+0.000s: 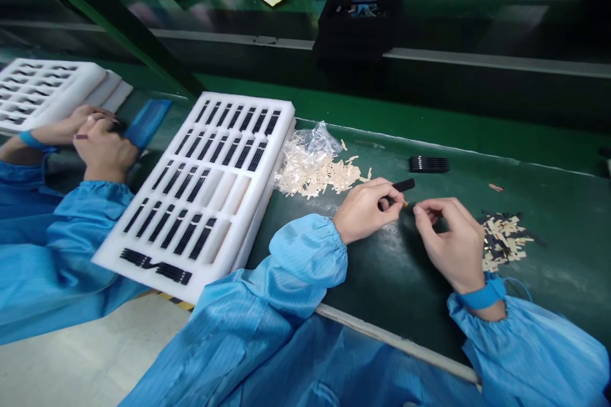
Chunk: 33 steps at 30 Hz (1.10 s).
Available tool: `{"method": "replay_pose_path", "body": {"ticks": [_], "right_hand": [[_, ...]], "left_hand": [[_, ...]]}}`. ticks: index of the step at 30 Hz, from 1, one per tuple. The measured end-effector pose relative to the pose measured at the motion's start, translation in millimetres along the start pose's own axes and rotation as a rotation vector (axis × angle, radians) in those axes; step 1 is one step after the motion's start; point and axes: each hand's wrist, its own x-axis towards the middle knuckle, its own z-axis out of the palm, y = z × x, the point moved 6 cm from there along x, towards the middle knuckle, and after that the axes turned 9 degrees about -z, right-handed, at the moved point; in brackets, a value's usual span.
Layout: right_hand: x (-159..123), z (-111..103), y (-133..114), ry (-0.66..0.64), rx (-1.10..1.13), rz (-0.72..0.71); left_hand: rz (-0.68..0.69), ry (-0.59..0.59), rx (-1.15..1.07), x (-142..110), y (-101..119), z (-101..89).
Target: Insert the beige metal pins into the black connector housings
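Observation:
My left hand (pixel 365 208) is closed around a short black strip (pixel 403 185) that sticks out to the right above the green mat. My right hand (pixel 449 238) hovers just right of it, thumb and forefinger pinched near a tiny tan piece (pixel 405 204) between the two hands; whether it holds anything I cannot make out. A white foam tray (pixel 238 197) with rows of black strips in its slots lies to my left. A heap of pale tabs (pixel 317 175) spills from a clear bag beside the tray.
A small pile of tan and black scraps (pixel 503 241) lies right of my right hand. A bundle of black strips (pixel 428 164) rests farther back. At the left, a co-worker's hands (pixel 95 140) work by another foam tray (pixel 42 92). Black racks (pixel 363 6) stand behind.

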Motion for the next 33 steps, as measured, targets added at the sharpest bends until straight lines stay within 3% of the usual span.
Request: {"method": "replay_pose_path", "body": {"ticks": [4,11,13,15,17,21,23,28,30,33], "right_hand": [[0,5,-5,-0.069,0.033,-0.035],[-2,4,3,-0.029,0.031,0.008],[-5,0,16,0.046,0.040,0.108],[-8,-2,31,0.112,0.088,0.232],[-8,5,38,0.084,0.171,0.305],[2,26,21,-0.113,0.209,0.147],[7,29,13,-0.130,0.173,0.083],[6,21,13,-0.093,0.191,0.085],[2,15,19,-0.059,0.283,0.169],[-5,13,34,-0.077,0.557,0.426]], "left_hand": [[0.022,-0.009,0.048,-4,5,2.2],[0.012,-0.029,0.023,-6,4,8.4],[-0.008,0.032,-0.050,-2,2,1.6],[-0.056,0.165,-0.141,3,-2,-11.5],[-0.114,0.302,-0.217,5,-6,-24.3],[-0.133,0.371,-0.233,5,-8,-30.1],[-0.101,0.360,-0.211,4,-6,-27.3],[0.029,0.359,-0.040,-3,1,-23.2],[0.157,0.364,0.129,-8,10,-22.4],[0.415,0.360,0.391,-15,23,-18.6]]}}
